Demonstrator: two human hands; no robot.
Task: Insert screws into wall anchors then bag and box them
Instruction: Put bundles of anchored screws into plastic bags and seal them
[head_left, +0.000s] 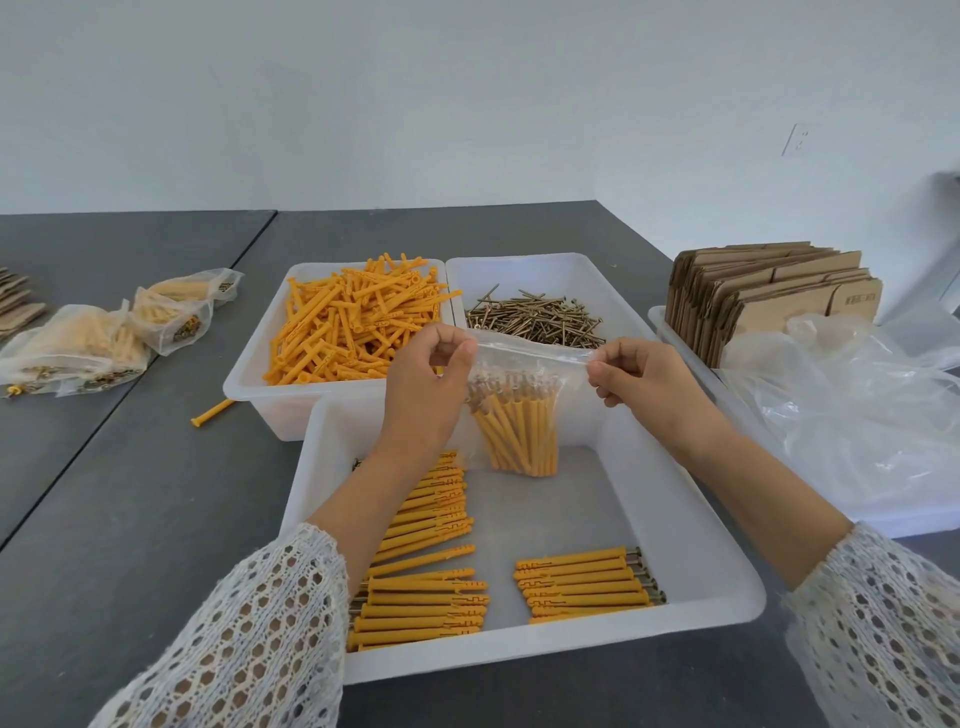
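A clear plastic bag (519, 415) stuffed with upright orange anchors with screws hangs over the near white tray (727, 587). My left hand (431, 395) pinches the bag's top left corner and my right hand (644, 379) pinches the top right corner, stretching the mouth flat between them. Rows of assembled anchors (426, 545) lie in the tray at left, with another row (587, 584) at right. Behind it stand a tray of loose orange anchors (353, 322) and a tray of screws (535, 317).
Filled bags (104, 338) lie on the grey table at far left. One stray anchor (213, 411) lies beside the anchor tray. Flat cardboard boxes (769, 296) stand in a bin at right, beside a heap of clear bags (857, 415).
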